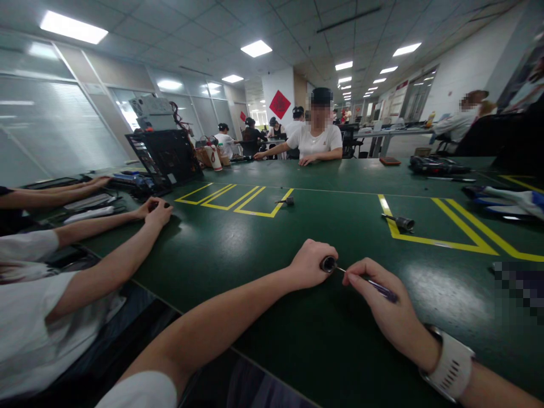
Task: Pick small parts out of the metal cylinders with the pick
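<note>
My left hand is closed around a small dark cylindrical part, whose round open end faces my right hand. In my right hand is a slim screwdriver with a dark purple handle, pinched between thumb and fingers. Its thin metal shaft points at the cylindrical part; whether the tip touches it I cannot tell. Both hands are just above the green table. Beyond them lies a dark cylindrical piece with a thin shaft, on its side by a yellow tape line.
A similar shafted piece lies farther back between yellow tape marks. Co-workers' hands are at the left, and another person sits opposite. An open computer case stands back left; blue-and-white tools lie at the right.
</note>
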